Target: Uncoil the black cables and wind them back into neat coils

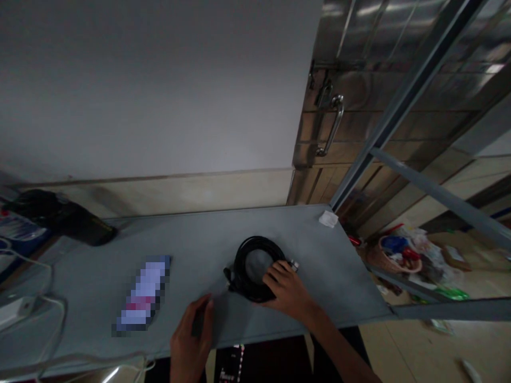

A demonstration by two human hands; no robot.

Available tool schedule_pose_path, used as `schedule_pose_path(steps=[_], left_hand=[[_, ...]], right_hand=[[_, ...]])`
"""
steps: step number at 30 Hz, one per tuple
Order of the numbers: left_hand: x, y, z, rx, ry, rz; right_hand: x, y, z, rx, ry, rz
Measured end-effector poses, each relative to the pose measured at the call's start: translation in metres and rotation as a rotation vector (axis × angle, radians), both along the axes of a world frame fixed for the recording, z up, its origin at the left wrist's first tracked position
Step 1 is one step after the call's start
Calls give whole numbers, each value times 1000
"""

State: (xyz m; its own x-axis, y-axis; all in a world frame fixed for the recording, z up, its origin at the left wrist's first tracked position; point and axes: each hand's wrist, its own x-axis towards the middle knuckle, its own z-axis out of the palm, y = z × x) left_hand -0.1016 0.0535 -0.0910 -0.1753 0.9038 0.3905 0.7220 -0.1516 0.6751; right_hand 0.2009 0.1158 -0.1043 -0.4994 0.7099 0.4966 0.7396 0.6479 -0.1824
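A black cable (241, 266) lies coiled in a ring on the grey tabletop. One end with a dark plug (228, 275) sticks out at its left, and a light metallic connector (294, 264) shows at its right. My right hand (285, 290) is closed over the right side of the coil, fingers curled across the strands. To the left of the coil, apart from it, my left hand (191, 330) hovers at the table's front edge. Its fingers are loosely bent with a gap to the thumb, and nothing shows in them.
A phone with a blurred screen (143, 292) lies left of my hands. Further left are a black bottle (75, 218) on its side, a white power strip (16, 313) and white cords. Crumpled paper (328, 218) sits at the back right corner, beside a metal frame post (383, 127).
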Motion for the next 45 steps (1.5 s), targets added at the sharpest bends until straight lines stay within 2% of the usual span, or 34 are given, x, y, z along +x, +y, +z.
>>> schedule_pose_path(steps=[6,11,15,18,20,22,25,28,30,33,38,45], left_hand=[[1,-1,1,-38,-14,18],[2,0,1,-49,-50,25],[1,17,12,-173,-110,8],[12,55,29,-200,-190,-27],[28,94,39,-174,-283,-69],[51,139,45,-114,-433,-168],[89,199,43,-24,-629,-297],[116,232,31,-13,-821,-332],[123,237,23,-25,-919,-321],[119,232,17,-67,-1000,-325],[107,230,21,-140,-1127,-362],[107,236,27,-170,-1208,-428]], right_hand=[[54,8,4,-32,-9,-183],[69,14,4,-44,-28,-240],[78,41,8,-64,-85,-236],[85,73,14,-61,-124,-232],[88,93,16,-52,-145,-237],[89,105,16,-45,-151,-247],[90,112,14,-29,-126,-254],[93,111,11,-18,-75,-233],[96,110,10,-26,-37,-217],[98,110,10,-46,6,-211],[98,110,10,-43,19,-205],[98,108,5,-30,25,-212]])
